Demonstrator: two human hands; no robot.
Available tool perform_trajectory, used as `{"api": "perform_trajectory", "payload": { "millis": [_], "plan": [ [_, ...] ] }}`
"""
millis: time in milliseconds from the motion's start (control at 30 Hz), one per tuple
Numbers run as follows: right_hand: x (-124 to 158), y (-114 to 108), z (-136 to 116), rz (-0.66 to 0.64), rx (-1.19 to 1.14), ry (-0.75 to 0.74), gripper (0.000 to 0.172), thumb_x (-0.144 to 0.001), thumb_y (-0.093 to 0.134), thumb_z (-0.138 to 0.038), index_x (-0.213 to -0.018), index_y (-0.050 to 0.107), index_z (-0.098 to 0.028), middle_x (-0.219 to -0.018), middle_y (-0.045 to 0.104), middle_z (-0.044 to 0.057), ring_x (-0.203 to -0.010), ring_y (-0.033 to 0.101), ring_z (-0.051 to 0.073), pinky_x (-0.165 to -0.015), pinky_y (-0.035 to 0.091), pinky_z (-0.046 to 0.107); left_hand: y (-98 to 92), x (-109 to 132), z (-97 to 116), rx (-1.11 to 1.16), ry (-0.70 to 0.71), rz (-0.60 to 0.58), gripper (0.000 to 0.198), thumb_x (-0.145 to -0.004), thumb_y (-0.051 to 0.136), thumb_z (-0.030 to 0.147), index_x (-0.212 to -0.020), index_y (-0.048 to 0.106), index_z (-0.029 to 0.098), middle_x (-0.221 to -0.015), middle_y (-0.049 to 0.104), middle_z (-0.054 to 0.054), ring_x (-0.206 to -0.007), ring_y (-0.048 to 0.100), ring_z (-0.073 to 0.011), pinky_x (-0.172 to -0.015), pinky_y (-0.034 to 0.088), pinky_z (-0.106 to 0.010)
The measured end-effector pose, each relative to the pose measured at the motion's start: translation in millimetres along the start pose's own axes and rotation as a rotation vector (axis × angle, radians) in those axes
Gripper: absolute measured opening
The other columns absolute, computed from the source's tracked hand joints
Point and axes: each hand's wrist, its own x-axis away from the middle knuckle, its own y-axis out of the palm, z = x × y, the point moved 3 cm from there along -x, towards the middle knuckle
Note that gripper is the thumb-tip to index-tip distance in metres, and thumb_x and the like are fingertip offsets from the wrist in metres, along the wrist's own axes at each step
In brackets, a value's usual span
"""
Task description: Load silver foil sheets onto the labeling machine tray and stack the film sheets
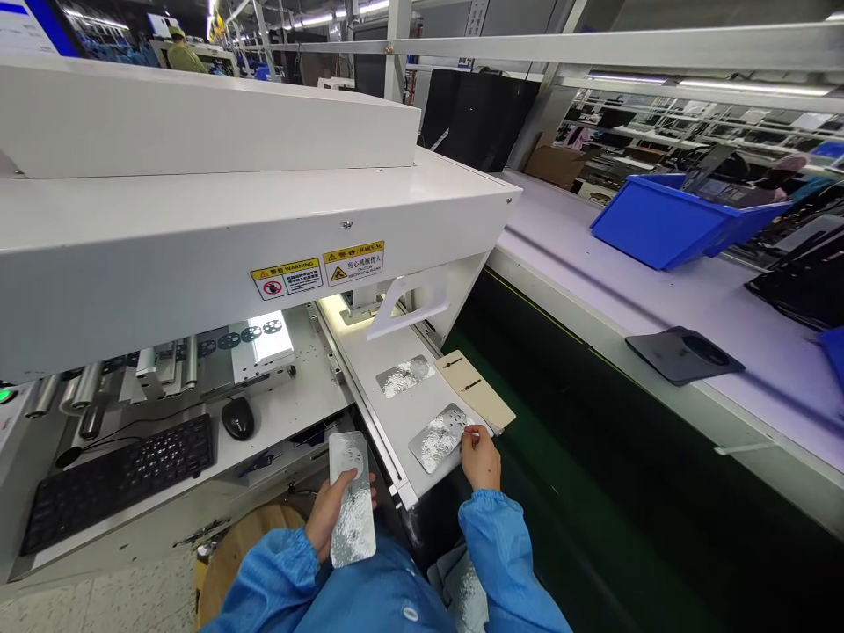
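Observation:
My left hand (pixel 328 514) grips a long silver foil-covered plate (pixel 352 501) with rounded corners and cut-out holes, holding it upright near my lap. My right hand (pixel 480 457) pinches the edge of a similar silver plate (pixel 439 438) lying on the machine's white sliding tray (pixel 389 431). Farther in on that tray lies another silver plate (pixel 405 376). A beige board (pixel 476 389) with dark slots sits at the tray's right end. Blue sleeves cover both my arms.
A white machine housing (pixel 230 237) with warning labels overhangs the tray. To the left are a keyboard (pixel 119 479) and mouse (pixel 237 418). On the right, a dark green belt (pixel 580 440) runs beside a white bench holding a blue bin (pixel 665 220) and a dark mat (pixel 682 354).

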Motion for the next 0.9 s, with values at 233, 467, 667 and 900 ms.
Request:
{"api": "perform_trajectory", "payload": {
  "millis": [233,467,667,900],
  "plan": [
    [22,4,-20,0.023,0.365,-0.337,0.039,-0.091,0.049,-0.031,-0.128,0.055,-0.018,-0.124,0.057,0.014,-0.117,0.052,0.031,-0.094,0.042,0.040,-1.8,-2,-3,0.002,0.011,0.006,0.028,-0.087,0.062,0.023,-0.109,0.057,0.006,-0.092,0.074,-0.013,-0.078,0.072,-0.0239,-0.067,0.062,-0.030],
    [32,38,-22,0.035,0.484,-0.427,0.040,-0.094,0.049,-0.033,-0.130,0.058,-0.021,-0.137,0.046,0.015,-0.128,0.038,0.034,-0.106,0.033,0.046,5.5,4,2,-0.003,0.001,-0.019,0.029,-0.086,0.063,0.025,-0.107,0.059,0.005,-0.093,0.074,-0.014,-0.079,0.072,-0.0254,-0.066,0.062,-0.029],
    [31,46,-28,0.063,0.469,-0.455,0.039,-0.094,0.048,-0.032,-0.129,0.059,-0.019,-0.137,0.047,0.015,-0.128,0.038,0.034,-0.104,0.034,0.046,5.7,1,3,-0.006,-0.016,-0.005,0.030,-0.086,0.064,0.024,-0.110,0.059,0.008,-0.095,0.074,-0.015,-0.076,0.073,-0.0258,-0.066,0.064,-0.033],
    [29,46,-31,0.077,0.468,-0.458,0.038,-0.093,0.050,-0.031,-0.128,0.060,-0.020,-0.134,0.049,0.015,-0.125,0.041,0.034,-0.102,0.035,0.046,11.7,1,6,0.000,-0.019,0.002,0.024,-0.088,0.061,0.023,-0.107,0.059,0.008,-0.095,0.074,-0.014,-0.078,0.073,-0.0250,-0.064,0.064,-0.031]
  ]
}}
